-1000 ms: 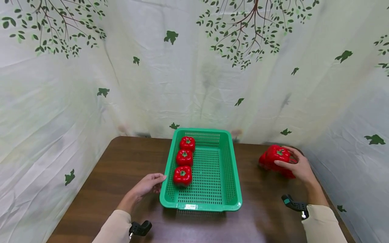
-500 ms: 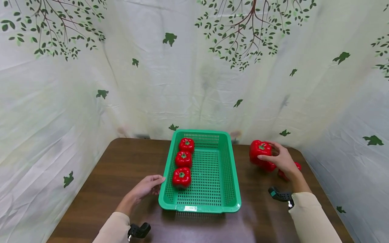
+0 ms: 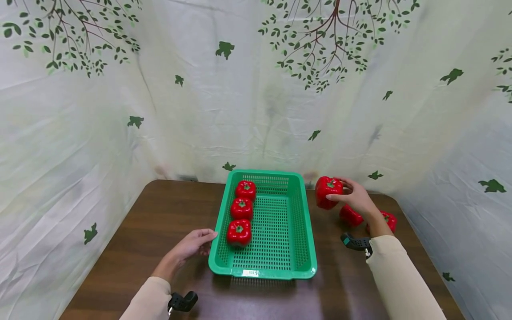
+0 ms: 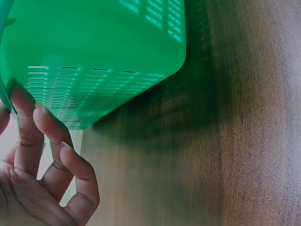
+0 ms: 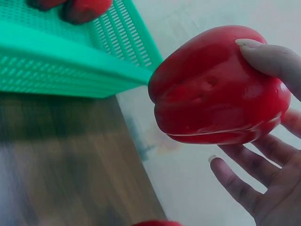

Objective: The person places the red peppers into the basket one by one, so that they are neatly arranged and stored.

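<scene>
In the head view a green plastic basket (image 3: 302, 222) stands mid-table, with three red bell peppers lined up along its left side: a far one (image 3: 246, 190), a middle one (image 3: 242, 209) and a near one (image 3: 239, 233). My left hand (image 3: 194, 244) pinches the basket's left rim between thumb and fingers; the left wrist view shows its other fingers (image 4: 77, 169) loosely bent below the rim. Right of the basket, my right hand (image 3: 357, 198) grips another red bell pepper (image 3: 327, 193), lifted above the table, thumb on one side and fingers on the other.
Two more red bell peppers lie on the brown table (image 3: 188, 202) at right: one lying over (image 3: 351, 216), another (image 3: 388, 221) partly behind the right forearm. A leaf-printed cloth (image 3: 264, 124) hangs behind the table and along both sides.
My right hand has carried its bell pepper leftward from the group at right toward the basket, uncovering the two left on the table. The left hand stays on the rim.
</scene>
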Tool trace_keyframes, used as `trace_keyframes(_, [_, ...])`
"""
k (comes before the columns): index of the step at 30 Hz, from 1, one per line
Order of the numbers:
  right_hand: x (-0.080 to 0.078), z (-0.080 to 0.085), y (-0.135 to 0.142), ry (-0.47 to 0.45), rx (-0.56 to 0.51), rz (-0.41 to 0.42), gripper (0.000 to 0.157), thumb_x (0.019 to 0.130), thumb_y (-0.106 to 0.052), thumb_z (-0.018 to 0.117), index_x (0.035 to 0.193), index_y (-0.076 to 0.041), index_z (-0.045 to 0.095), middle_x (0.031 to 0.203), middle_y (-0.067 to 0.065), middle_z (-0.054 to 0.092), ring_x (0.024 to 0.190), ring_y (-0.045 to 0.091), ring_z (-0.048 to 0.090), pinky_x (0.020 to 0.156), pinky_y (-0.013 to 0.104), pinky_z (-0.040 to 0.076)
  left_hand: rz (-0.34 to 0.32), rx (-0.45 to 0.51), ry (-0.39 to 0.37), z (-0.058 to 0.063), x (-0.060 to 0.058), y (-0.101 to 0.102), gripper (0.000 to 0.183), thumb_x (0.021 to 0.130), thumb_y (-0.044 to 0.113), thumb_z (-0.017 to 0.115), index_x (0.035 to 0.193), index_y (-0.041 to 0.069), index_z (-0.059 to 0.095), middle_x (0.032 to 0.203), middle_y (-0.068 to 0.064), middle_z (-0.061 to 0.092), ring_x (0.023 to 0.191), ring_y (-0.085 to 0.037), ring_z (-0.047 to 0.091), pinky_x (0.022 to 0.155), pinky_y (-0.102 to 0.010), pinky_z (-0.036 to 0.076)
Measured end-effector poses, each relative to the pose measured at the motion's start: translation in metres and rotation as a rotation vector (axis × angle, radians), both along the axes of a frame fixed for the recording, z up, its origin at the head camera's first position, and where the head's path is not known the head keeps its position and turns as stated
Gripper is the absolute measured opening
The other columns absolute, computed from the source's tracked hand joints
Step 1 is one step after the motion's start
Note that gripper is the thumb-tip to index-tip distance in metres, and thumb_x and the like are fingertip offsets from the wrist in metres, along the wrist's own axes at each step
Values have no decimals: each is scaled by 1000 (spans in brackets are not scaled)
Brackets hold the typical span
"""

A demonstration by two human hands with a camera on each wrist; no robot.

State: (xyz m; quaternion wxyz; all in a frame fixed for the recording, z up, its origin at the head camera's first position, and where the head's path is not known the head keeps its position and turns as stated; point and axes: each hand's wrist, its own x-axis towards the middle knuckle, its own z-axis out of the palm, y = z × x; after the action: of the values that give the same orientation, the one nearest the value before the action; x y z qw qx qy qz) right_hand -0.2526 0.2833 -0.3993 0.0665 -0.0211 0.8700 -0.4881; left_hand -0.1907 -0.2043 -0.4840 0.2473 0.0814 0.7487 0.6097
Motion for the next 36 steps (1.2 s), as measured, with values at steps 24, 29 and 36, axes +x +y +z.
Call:
trace_keyframes(24, [-5, 31, -67, 50, -128, 141, 67, 89, -12, 67, 145, 2, 34, 143, 26, 40, 125, 45, 42, 94, 54, 45, -13, 26, -4, 3, 0, 0, 40, 101, 29, 50, 108, -9, 58, 79, -1, 61, 72, -19, 55, 69, -32, 48])
trace_keyframes(29, [-19, 15, -71, 74, -145, 165, 66, 89, -12, 68, 144, 2, 35, 142, 26, 41, 123, 45, 45, 90, 48, 49, -9, 31, -12, 2, 0, -1, 40, 101, 29, 51, 109, -9, 58, 81, -2, 62, 71, -18, 56, 69, -31, 49])
trace_keyframes(36, [-37, -9, -81, 68, -160, 169, 71, 87, -17, 72, 145, -2, 35, 143, 21, 40, 126, 42, 42, 92, 52, 47, -17, 27, 3, 0, 1, -2, 40, 101, 29, 51, 109, -10, 58, 81, -2, 62, 72, -18, 56, 68, -30, 47])
